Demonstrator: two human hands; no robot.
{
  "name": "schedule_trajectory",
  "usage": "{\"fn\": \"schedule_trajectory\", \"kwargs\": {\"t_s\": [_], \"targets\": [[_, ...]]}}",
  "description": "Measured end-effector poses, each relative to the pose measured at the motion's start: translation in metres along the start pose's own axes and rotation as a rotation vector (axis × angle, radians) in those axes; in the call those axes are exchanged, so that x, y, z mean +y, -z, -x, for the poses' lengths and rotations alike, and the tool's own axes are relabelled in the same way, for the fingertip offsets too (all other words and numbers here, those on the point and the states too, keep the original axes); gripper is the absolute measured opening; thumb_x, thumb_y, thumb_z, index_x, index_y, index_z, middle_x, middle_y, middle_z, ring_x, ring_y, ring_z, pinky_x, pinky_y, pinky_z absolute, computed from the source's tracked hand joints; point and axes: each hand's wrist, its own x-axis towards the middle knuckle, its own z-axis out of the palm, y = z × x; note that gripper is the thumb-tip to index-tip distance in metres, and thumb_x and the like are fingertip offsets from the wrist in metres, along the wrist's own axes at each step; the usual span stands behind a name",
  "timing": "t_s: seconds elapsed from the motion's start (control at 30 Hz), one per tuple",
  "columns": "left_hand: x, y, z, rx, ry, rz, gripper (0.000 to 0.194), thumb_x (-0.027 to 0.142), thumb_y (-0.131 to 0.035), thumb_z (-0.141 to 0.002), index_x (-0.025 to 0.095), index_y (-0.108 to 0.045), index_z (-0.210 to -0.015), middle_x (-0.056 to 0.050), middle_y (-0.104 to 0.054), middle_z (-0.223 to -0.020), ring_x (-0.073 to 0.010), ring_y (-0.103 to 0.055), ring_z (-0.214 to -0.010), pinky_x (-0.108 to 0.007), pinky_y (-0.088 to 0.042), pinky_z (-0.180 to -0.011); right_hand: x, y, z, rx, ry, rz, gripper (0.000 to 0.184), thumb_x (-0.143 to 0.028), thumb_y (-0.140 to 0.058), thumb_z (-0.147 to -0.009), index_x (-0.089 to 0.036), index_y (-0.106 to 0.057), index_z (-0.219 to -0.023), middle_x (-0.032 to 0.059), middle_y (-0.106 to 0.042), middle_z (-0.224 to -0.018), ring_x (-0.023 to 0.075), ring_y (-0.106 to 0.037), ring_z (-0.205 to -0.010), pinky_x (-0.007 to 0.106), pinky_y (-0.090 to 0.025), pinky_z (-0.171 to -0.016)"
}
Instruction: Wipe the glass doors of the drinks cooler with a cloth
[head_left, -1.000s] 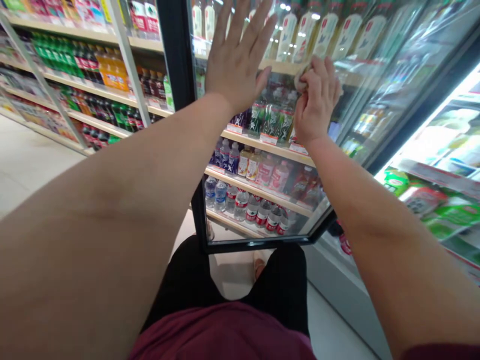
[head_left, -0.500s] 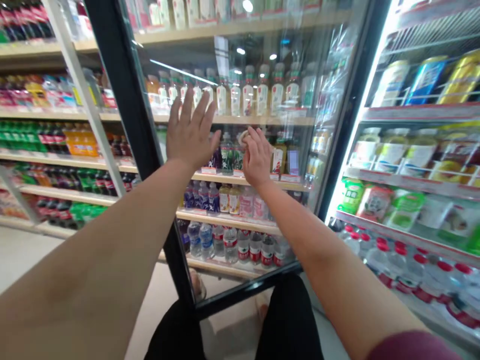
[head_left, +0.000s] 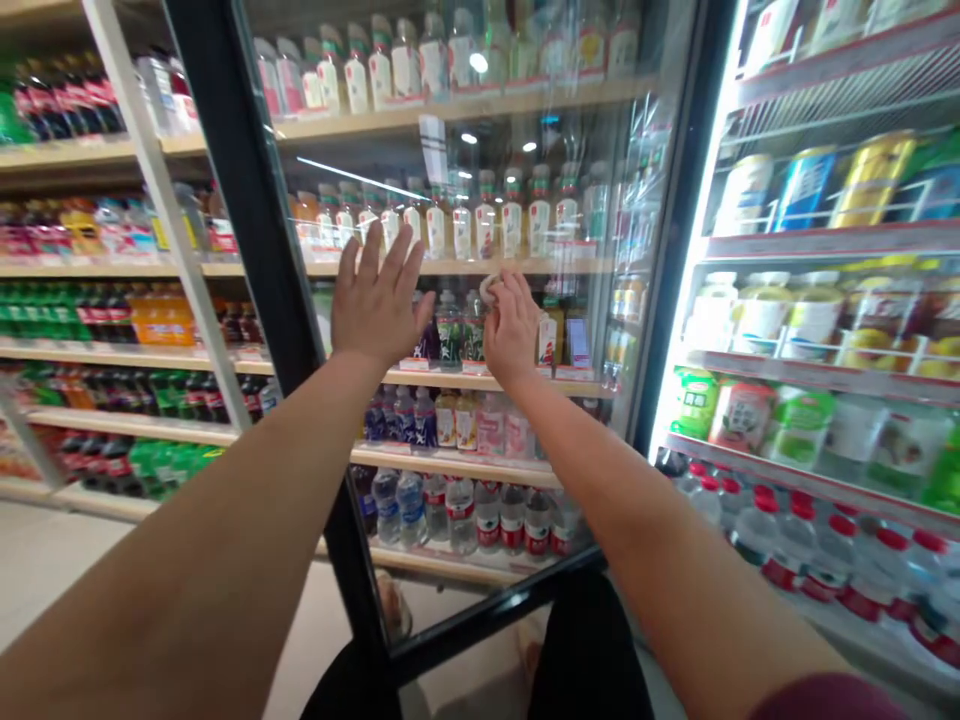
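Observation:
In the middle of the head view stands a glass door (head_left: 600,480) with a black frame. My left hand (head_left: 379,295) is spread against the pane, palm toward the glass and fingers pointing up, holding nothing. To its right, my right hand (head_left: 513,325) is closed on a small off-white bunched thing that looks like a cloth (head_left: 490,289), pressed at the glass. Most of that cloth is hidden by the fingers. Rows of drink bottles (head_left: 461,510) show through the pane behind both hands.
The door's black left edge (head_left: 247,190) slants down toward my legs. A lit cooler shelf (head_left: 817,362) with cans, bottles and pouches lies at the right. Left of the door, open shelves (head_left: 120,350) hold soft drinks. My feet are close to the door's bottom rail (head_left: 495,605).
The view has tilted up slightly, so shelves sit lower in the picture. Both hands remain at the glass in nearly the same poses, the right still gripping the cloth.

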Motion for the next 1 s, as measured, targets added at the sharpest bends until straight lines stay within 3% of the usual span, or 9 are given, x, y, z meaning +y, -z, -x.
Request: {"fn": "schedule_trajectory", "kwargs": {"t_s": [0.2,0.4,0.6,0.8,1.0], "targets": [[0.003,0.001,0.0,-0.002,0.001,-0.031,0.067,0.038,-0.052,-0.105,0.022,-0.036,-0.168,-0.008,-0.032,-0.173,-0.0349,-0.015,-0.164,-0.061,-0.009,-0.136,0.001,0.003,0.02,-0.09,0.168,-0.03,0.042,-0.009,-0.043,-0.099,-0.021,-0.065,-0.131,0.0083,-0.056,-0.158,0.0226,-0.037,-0.159,0.049,-0.036,-0.129],[0.002,0.003,0.002,0.007,-0.016,-0.068,0.067,0.037,-0.051,-0.106,0.022,-0.035,-0.169,-0.009,-0.033,-0.173,-0.0359,-0.016,-0.163,-0.062,-0.012,-0.135,0.007,0.001,-0.001,0.113,-0.022,-0.088,0.044,-0.008,-0.037,-0.097,-0.02,-0.066,-0.128,0.0104,-0.056,-0.157,0.0248,-0.038,-0.158,0.052,-0.037,-0.128],[0.0,0.0,0.002,0.016,-0.042,-0.121,0.064,0.038,-0.049,-0.108,0.021,-0.036,-0.168,-0.01,-0.035,-0.172,-0.0361,-0.018,-0.163,-0.062,-0.015,-0.134,0.013,0.003,0.013,0.001,0.099,-0.107,0.037,-0.008,-0.042,-0.096,-0.021,-0.066,-0.121,0.0089,-0.059,-0.156,0.0235,-0.039,-0.157,0.05,-0.039,-0.126],[-0.003,-0.002,0.004,0.028,-0.052,-0.135,0.061,0.038,-0.046,-0.11,0.017,-0.038,-0.167,-0.012,-0.034,-0.172,-0.0356,-0.017,-0.163,-0.062,-0.015,-0.134,0.014,0.002,0.0,0.069,0.019,-0.079,0.037,-0.007,-0.042,-0.094,-0.019,-0.067,-0.119,0.0116,-0.057,-0.157,0.026,-0.038,-0.157,0.051,-0.037,-0.126],[-0.001,-0.002,0.003,0.003,-0.024,-0.081,0.063,0.037,-0.05,-0.106,0.017,-0.042,-0.165,-0.011,-0.035,-0.172,-0.035,-0.017,-0.164,-0.062,-0.013,-0.134,0.015,0.001,0.009,0.04,0.143,-0.051,0.034,-0.008,-0.044,-0.094,-0.02,-0.067,-0.117,0.0103,-0.057,-0.157,0.0243,-0.041,-0.156,0.048,-0.04,-0.124]]}}
